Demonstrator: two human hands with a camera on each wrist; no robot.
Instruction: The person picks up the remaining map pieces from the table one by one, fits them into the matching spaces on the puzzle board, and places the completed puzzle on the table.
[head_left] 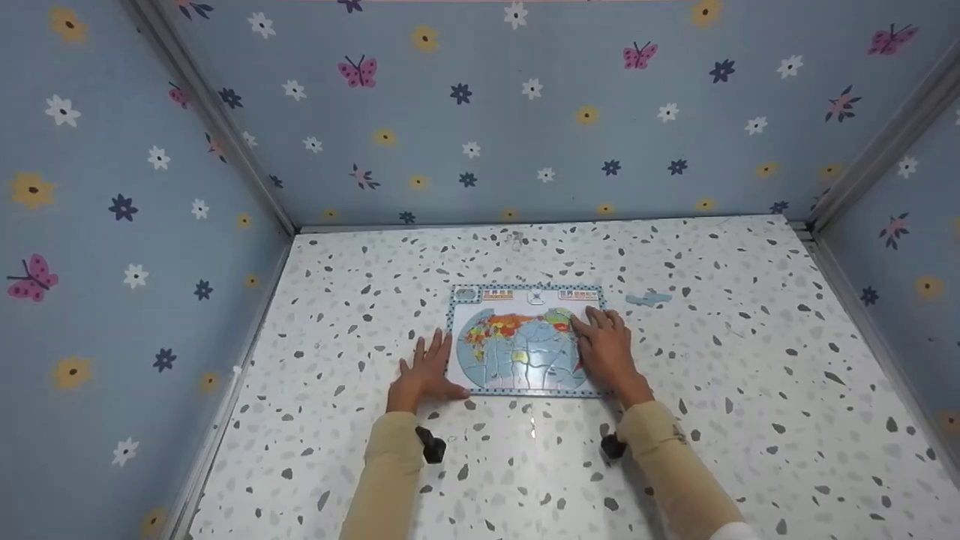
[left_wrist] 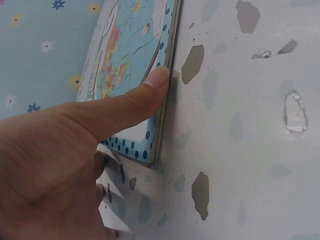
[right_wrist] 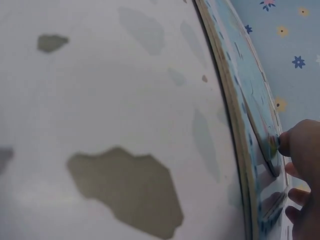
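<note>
A world map jigsaw puzzle (head_left: 525,352) with a blue dotted border lies flat on the speckled table. My left hand (head_left: 429,367) is spread at its left side. In the left wrist view, the thumb (left_wrist: 145,90) rests across the board's near edge by the corner, and the other fingers lie beside the board. My right hand (head_left: 606,349) lies over the map's right side. The right wrist view shows its thumb (right_wrist: 286,144) touching the edge of a puzzle piece (right_wrist: 270,155) that stands slightly above the board; the other fingers are partly cut off.
A loose light-blue puzzle piece (head_left: 649,298) lies on the table (head_left: 712,375) to the right of the board. Blue flowered panels (head_left: 510,112) stand behind and on both sides of the table. Dark wrist cameras (head_left: 433,445) sit at both sleeves.
</note>
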